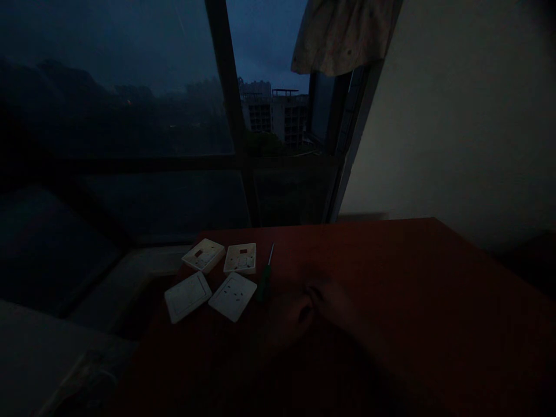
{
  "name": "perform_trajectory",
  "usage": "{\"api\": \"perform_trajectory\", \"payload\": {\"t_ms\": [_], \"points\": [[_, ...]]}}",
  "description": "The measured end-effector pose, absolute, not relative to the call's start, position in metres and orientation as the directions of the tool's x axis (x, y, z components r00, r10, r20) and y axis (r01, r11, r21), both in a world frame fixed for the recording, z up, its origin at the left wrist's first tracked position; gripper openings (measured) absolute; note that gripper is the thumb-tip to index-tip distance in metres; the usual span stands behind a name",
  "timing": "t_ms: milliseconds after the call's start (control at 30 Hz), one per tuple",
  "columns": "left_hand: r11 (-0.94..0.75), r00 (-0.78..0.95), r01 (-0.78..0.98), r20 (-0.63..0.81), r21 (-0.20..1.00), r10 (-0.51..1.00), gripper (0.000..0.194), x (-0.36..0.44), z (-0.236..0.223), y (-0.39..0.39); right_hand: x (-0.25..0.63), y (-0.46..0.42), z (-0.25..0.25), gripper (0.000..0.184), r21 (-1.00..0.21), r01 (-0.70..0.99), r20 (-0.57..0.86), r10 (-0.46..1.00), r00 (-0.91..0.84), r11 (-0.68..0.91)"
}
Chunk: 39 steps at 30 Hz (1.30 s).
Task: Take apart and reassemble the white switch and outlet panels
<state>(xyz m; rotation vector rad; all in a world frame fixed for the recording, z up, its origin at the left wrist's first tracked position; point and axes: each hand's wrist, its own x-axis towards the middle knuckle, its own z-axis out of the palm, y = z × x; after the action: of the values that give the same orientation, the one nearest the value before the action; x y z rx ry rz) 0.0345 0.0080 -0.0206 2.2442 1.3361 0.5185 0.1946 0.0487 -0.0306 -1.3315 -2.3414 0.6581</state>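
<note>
Dim light leaves both hands hard to see. My left hand [290, 314] and my right hand [332, 298] meet low over the table, fingers curled in and touching or nearly so. Both look closed; whatever small thing may be between the fingers is hidden by the dark. Left of them lies a screwdriver [263, 282] with a green handle, its metal shaft pointing away from me. Beside it are a white socket faceplate [233, 296] with slots and a white switch plate [188, 296]. Behind these lie two open white wall boxes, the left box [211, 262] and the right box [252, 259].
The reddish-brown table [391, 272] has its far edge against a dark-framed window [243, 168]. A pale wall [452, 127] rises on the right, and a curtain [343, 40] hangs at the top. Buildings show outside.
</note>
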Motion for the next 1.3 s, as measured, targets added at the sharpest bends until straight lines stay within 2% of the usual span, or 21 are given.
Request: {"api": "perform_trajectory", "payload": {"t_ms": [1300], "points": [[-0.403, 0.451, 0.704, 0.07, 0.584, 0.89, 0.012, 0.0356, -0.0188, 0.0071, 0.1943, 0.048, -0.0298, 0.028, -0.553, 0.714, 0.045, 0.87, -0.49, 0.431]]}}
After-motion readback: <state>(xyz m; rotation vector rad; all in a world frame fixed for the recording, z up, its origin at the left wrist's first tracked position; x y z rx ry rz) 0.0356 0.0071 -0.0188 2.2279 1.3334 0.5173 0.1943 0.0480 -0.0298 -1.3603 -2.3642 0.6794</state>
